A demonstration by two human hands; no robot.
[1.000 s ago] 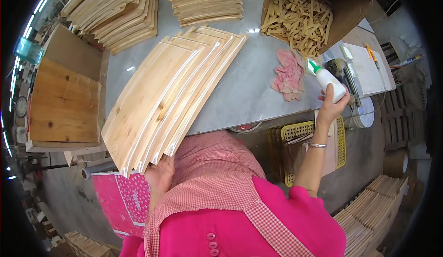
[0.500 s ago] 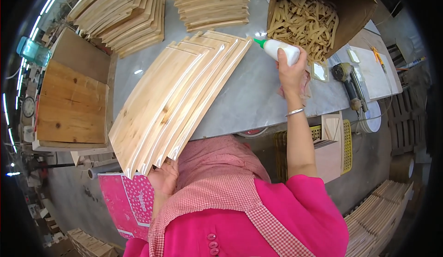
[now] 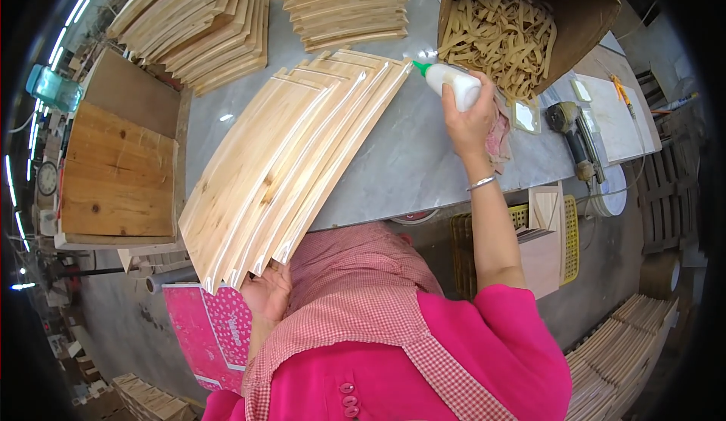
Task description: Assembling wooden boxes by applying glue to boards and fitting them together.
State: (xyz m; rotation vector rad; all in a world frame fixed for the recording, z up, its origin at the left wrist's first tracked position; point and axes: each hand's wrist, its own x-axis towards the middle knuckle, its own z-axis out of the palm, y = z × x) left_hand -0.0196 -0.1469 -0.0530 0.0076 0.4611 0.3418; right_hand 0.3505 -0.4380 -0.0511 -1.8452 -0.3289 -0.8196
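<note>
A fanned stack of pale wooden boards (image 3: 249, 171) lies slanted on the grey table, its near ends jutting past the front edge. Glossy white lines of glue run along the boards' exposed edges. My left hand (image 3: 266, 292), palm up, grips the boards from beneath at their near corner; some fingertips are hidden under the wood. In my right hand (image 3: 469, 115) is a white squeeze glue bottle (image 3: 454, 85) with a green nozzle. The bottle is tilted, its tip right by the far right corner of the rightmost board.
More board stacks (image 3: 340, 9) stand at the back. A box of tan strips (image 3: 499, 39) sits back right, a pink cloth (image 3: 497, 134) beside my right wrist. Farther right lies a nail gun (image 3: 575, 141). A wooden box (image 3: 117, 171) is at the left.
My right hand has shifted slightly left with the glue bottle, bringing the green tip closer to the board's far corner. My left hand and the boards stay nearly still.
</note>
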